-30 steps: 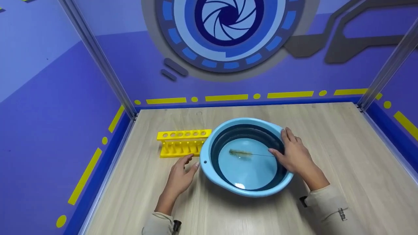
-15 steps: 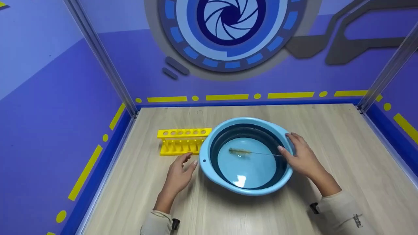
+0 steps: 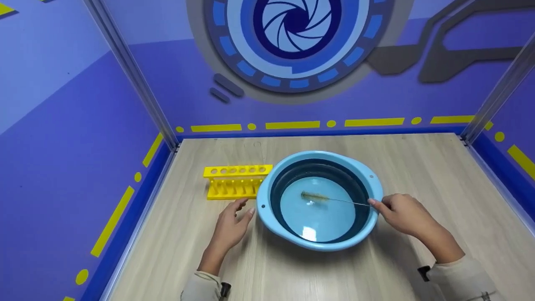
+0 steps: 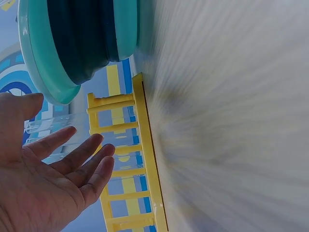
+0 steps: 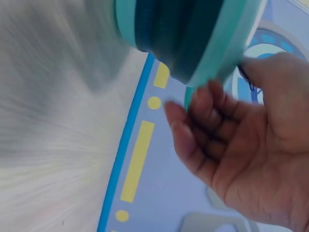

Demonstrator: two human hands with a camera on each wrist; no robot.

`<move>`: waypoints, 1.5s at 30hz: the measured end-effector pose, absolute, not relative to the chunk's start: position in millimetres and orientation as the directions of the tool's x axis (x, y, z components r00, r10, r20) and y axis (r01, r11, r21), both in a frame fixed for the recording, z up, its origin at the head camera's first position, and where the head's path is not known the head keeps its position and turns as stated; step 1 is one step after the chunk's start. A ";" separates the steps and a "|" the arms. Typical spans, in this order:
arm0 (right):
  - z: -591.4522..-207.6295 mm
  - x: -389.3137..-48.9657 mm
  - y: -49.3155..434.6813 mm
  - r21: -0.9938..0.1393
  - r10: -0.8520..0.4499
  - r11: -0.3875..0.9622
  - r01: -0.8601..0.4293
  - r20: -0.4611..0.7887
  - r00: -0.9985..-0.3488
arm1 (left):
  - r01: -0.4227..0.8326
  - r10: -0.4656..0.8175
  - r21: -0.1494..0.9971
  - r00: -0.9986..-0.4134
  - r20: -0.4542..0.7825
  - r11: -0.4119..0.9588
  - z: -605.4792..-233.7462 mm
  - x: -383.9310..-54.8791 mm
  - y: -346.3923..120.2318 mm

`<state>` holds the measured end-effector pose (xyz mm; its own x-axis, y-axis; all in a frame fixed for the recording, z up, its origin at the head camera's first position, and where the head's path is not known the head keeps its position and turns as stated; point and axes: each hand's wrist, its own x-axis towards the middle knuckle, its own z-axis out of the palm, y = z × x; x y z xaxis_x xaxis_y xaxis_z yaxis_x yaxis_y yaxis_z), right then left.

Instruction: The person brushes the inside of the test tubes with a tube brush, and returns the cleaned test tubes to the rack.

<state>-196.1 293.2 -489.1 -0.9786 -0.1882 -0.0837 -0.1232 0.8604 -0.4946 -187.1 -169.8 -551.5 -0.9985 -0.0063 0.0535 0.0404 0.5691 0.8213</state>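
In the head view a light-blue basin [image 3: 319, 246] with a dark folding wall holds water. A test tube brush [image 3: 314, 196] lies in it, bristles towards the middle, wire handle reaching up to the right rim. My right hand [image 3: 403, 213] pinches that handle at the rim with thumb and curled fingers; the wire's looped end [image 5: 246, 77] shows under the thumb in the right wrist view. My left hand [image 3: 230, 225] is beside the basin's left rim, fingers loosely bent, holding nothing. Just beyond it stands a yellow test tube rack [image 3: 238, 170].
Clear test tubes [image 4: 53, 123] rise from the rack, faint in the left wrist view. Both rack and basin stand on a wooden table [image 3: 200, 159], the rack close against the basin's left side. Patterned blue walls [image 3: 167, 96] bound the table at the back and sides.
My right hand has slid right along the brush's wire handle to the basin's rim, its fingers curling in. The brush has shifted slightly right. The left hand stays in place.
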 end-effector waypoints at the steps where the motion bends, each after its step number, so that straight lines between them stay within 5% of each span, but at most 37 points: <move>1: -487.6 -195.4 292.9 -0.503 -0.219 0.853 -0.138 -0.106 -0.970 | 0.038 -0.006 0.823 -0.999 0.051 0.567 -551.6 -186.8 -169.8; 8: -481.0 -193.6 292.3 -0.531 -0.324 0.829 -0.176 -0.198 -0.925 | 0.023 -0.008 0.826 -0.999 0.033 0.563 -550.6 -186.6 -170.2; 33: -489.6 -210.7 272.0 -0.451 -0.239 0.853 -0.264 0.113 -0.965 | 0.040 -0.018 0.810 -0.998 0.062 0.585 -540.3 -189.3 -170.9; 45: -494.0 -211.2 276.7 -0.551 -0.201 0.782 -0.291 0.219 -0.955 | 0.153 -0.016 0.812 -0.980 0.196 0.564 -518.3 -202.4 -162.6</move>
<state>-211.2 276.7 -494.0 -0.9547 -0.2015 0.2191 -0.2915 0.7820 -0.5510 -202.4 -162.6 -518.3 -0.9804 -0.0162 0.1961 0.1531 0.5637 0.8117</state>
